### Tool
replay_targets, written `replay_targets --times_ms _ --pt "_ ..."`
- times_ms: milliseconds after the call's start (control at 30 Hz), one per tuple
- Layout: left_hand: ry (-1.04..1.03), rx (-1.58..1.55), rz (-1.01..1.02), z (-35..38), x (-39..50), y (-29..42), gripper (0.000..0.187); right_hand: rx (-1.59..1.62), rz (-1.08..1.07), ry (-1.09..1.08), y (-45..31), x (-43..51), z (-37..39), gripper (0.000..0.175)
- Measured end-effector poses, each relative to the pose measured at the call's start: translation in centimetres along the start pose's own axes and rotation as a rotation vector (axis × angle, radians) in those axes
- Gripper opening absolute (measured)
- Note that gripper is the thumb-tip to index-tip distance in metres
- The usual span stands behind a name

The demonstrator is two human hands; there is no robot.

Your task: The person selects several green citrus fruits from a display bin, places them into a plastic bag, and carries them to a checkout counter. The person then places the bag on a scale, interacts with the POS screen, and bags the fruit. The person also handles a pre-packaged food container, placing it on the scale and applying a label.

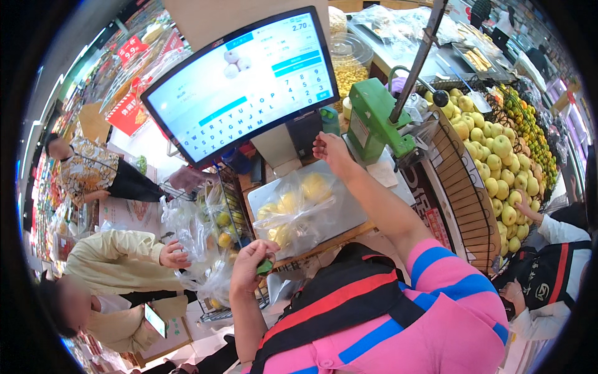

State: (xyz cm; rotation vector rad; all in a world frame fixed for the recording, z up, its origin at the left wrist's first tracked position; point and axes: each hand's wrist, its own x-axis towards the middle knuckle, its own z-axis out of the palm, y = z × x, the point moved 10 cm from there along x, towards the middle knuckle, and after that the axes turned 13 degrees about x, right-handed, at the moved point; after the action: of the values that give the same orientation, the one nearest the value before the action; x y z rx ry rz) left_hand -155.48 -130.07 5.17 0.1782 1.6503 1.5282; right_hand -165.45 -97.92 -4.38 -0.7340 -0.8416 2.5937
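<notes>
My left hand (252,264) is low before my body, its fingers curled round a small dark green object (264,267) that I cannot identify. Above the counter, my right hand (331,152) has curled fingers beside a black device (303,131); whether it holds anything small is unclear. Between my hands, a clear plastic bag (299,219) of yellow fruit rests on a scale plate (345,212). A lit touchscreen (252,89) stands behind, showing a fruit picture and keys. Right of my right hand is a green metal bag sealer (373,117).
Wire racks with bagged fruit (224,224) stand at the left. A person in a beige jacket (126,262) reaches towards them, holding a phone (155,320). Piled yellow-green apples or pears (500,163) fill a display at the right, where another person's hand (525,205) touches the fruit.
</notes>
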Motion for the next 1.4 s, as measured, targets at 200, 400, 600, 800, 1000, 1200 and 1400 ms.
replay_targets --times_ms 200,400,600,800,1000,1200,1400 --pt "0.033 0.503 0.130 4.3 0.8 4.8 0.021 0.211 0.016 0.038 -1.0 1.6 0.3 0.020" --pt "0.203 0.875 0.347 8.1 3.0 6.1 0.037 0.246 0.017 -0.038 0.7 1.3 1.7 0.027" --pt "0.129 0.903 0.229 10.6 5.5 4.4 0.043 0.245 0.012 0.055 1.3 1.9 2.1 0.037" --pt "0.069 0.687 0.276 12.1 6.6 3.6 0.041 0.284 0.104 0.032 2.8 0.9 1.8 0.042" --pt "0.056 0.611 0.323 12.6 7.6 3.9 0.041 0.221 0.084 0.077 1.2 -0.1 3.1 0.045" --pt "0.093 0.910 0.448 12.8 7.5 5.7 0.055 -0.127 -0.050 0.186 -0.9 2.6 4.9 0.034" --pt "0.163 1.116 0.239 10.9 10.1 2.6 0.081 -0.117 -0.056 0.027 0.2 3.6 4.2 0.013"
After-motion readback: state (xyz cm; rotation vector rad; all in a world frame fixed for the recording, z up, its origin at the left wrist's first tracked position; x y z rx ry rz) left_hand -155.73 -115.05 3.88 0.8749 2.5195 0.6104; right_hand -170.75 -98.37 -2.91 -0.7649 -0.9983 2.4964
